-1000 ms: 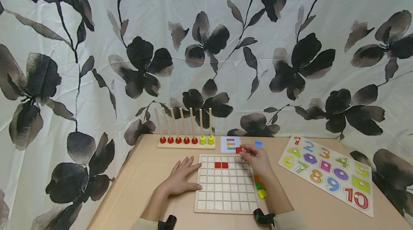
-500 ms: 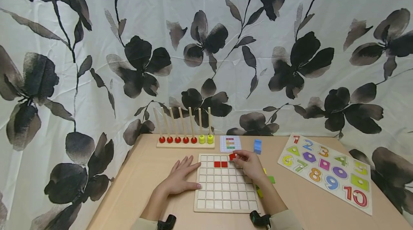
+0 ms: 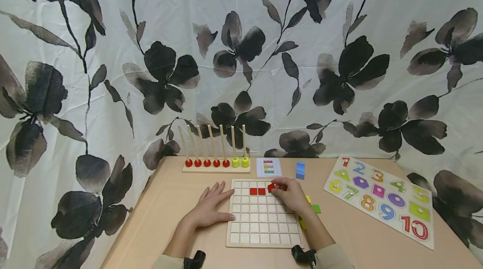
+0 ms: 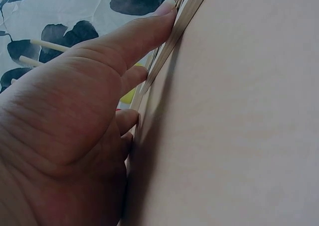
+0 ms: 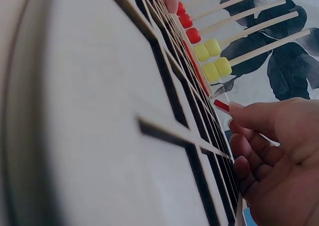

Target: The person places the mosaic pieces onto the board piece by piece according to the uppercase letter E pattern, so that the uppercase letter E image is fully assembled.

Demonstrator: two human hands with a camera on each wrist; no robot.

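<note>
A wooden grid board [image 3: 260, 227] with square cells lies on the table. Two red square tiles [image 3: 258, 191] sit side by side in its second row. My right hand [image 3: 290, 193] pinches a third red tile [image 3: 271, 187] between thumb and fingertips, tilted over the same row just right of that pair. The right wrist view shows this tile [image 5: 222, 105] edge-on at the fingertips. My left hand [image 3: 211, 207] lies spread along the board's left edge, thumb and index fingertip touching the frame. In the left wrist view the left thumb [image 4: 144, 37] reaches the board's rim.
Behind the board stands a peg rack [image 3: 216, 169] with red and yellow beads. Beside it lies a pattern card [image 3: 268, 167], then blue tiles [image 3: 300, 170]. Green and yellow tiles [image 3: 316, 208] lie partly behind the right forearm. A number puzzle board [image 3: 381, 202] lies at right.
My right hand has carried the red tile from near the pattern card down and left, over the board's second row. The left hand stays in place.
</note>
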